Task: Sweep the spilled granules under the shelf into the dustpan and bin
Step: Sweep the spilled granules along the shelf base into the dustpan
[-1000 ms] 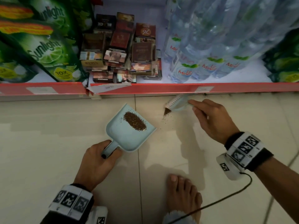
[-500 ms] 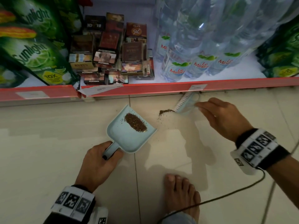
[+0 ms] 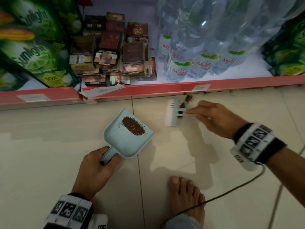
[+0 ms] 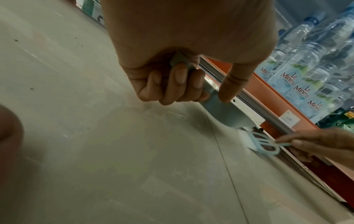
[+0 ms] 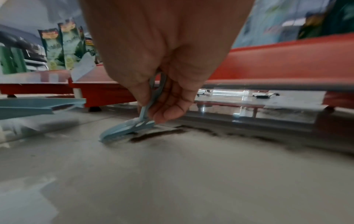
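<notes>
while pinching the brush (image 3: 175, 113) in the right hand (image 3: 216, 120) and gripping the dustpan (image 3: 127, 138) handle in the left hand (image 3: 95, 171), risk of flicking loose granules (image 3: 188, 98) back under the shelf (image 3: 165, 90) by sweeping too fast, or tipping the collected pile out.

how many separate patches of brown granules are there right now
3 at least: a heap in the dustpan, a clump by the brush, another at the shelf edge. More may be hidden under the shelf.
</notes>
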{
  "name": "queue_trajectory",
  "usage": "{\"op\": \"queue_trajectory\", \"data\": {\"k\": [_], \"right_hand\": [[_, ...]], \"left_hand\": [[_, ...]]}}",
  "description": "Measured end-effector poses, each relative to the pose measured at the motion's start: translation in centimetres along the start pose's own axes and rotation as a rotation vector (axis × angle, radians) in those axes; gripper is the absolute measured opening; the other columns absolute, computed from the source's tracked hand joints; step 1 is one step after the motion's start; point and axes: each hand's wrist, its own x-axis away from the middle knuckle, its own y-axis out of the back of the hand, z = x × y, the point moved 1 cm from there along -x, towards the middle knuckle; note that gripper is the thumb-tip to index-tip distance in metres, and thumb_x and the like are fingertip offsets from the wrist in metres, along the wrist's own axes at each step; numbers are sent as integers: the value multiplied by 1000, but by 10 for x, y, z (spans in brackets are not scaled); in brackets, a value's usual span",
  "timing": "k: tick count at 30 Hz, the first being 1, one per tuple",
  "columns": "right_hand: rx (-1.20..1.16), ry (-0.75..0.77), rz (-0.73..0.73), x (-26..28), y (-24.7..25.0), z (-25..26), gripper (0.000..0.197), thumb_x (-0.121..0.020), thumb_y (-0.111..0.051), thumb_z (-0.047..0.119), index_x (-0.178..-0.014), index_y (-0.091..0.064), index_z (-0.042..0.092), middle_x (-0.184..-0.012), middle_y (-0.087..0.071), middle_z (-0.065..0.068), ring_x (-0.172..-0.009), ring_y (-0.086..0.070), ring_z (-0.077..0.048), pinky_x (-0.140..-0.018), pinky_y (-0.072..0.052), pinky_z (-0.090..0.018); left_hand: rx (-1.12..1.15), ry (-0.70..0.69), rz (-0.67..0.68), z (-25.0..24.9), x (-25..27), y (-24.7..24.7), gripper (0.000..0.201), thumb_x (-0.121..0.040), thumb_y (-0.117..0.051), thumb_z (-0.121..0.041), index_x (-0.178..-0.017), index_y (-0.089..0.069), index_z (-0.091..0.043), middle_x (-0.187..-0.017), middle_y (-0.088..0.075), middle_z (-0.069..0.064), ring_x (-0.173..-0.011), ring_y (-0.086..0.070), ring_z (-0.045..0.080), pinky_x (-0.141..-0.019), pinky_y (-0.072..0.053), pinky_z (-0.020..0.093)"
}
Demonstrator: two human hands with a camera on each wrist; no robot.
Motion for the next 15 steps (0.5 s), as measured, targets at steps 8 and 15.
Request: {"op": "queue_trajectory", "data": {"k": [8,15], "right_hand": [[-39,41,-98,12,17,10,28,-99,-52,15,-122,-68,13,-93,-54,7,-82,-58,-12,-82,-41,-18],[-122,93,146,-6,-15,30,29,-101,-50,15,-123,-68,10,-100,-60,-10,-92,-61,-27,-87,-49,-34]], "left_hand": [[-25,-17,3,4,1,-7,49,-86,-71,-20,-50,-40,-31,-42,-38,-11,-39,-32,4,-40,-24,12],[-102,-17,6,0,-5,3,42,-82,-71,-37,-51,-43,-32,-42,-38,-10,-41,-34,8,-45,-25,24]]}}
